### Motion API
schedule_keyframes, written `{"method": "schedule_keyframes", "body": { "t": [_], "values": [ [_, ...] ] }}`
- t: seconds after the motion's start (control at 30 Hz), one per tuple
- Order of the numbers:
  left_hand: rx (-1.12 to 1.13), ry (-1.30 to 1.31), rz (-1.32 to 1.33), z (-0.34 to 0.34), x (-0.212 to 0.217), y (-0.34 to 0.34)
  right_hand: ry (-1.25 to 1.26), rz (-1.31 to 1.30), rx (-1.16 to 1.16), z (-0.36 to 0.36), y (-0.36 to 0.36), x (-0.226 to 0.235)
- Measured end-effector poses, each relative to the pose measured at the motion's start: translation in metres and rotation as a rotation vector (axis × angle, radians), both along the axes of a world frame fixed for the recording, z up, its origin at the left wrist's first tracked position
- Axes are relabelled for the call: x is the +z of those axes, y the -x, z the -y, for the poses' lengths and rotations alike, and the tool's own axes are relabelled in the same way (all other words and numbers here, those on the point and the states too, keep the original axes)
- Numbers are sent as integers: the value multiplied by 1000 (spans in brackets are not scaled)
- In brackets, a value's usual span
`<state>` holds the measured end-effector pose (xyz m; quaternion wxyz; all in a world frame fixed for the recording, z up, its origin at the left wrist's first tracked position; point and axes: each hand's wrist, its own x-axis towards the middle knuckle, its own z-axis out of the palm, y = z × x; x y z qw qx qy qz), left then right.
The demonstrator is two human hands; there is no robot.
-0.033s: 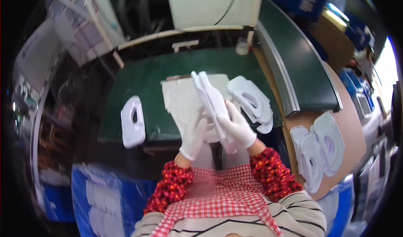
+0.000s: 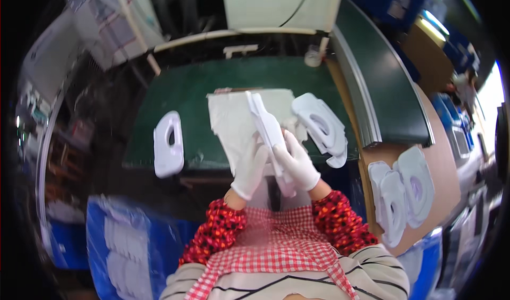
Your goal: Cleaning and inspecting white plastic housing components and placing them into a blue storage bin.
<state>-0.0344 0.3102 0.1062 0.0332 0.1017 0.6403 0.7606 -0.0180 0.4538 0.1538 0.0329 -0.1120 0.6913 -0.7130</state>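
My left hand, in a white glove, is closed around the lower left side of a white plastic part. The part is tilted and seen nearly edge-on, its long body pointing up and away from me. My right hand, gloved too, grips its right side, thumb lying along the face. Fingertips behind the part are hidden. Under and beyond the hands a pale cloth lies on the green table. Several similar white parts with oval openings overlap just right of my right hand.
A single white part lies at the table's left edge. More white parts rest on a tan board at right, below a green conveyor. At lower left, a blue plastic-lined bin holds white pieces. A small jar stands at the back.
The whole view has shifted slightly. Both hands keep hold of the white plastic part, whose tilt is almost the same.
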Motion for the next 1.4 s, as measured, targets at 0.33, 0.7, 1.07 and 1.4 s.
{"method": "schedule_keyframes", "body": {
  "t": [0.33,0.7,1.07,1.4],
  "values": [
    [169,123,96,12,-24,-41,-11,30,-59,26,-23,-44],
    [-36,-104,136,10,17,-59,69,87,-129,10,-24,-23],
    [115,136,-49,-3,-4,-64,-87,-38,-169,15,-29,-17],
    [-6,297,-115,5,8,-67,-354,-99,-235,8,-36,-4]
  ]
}}
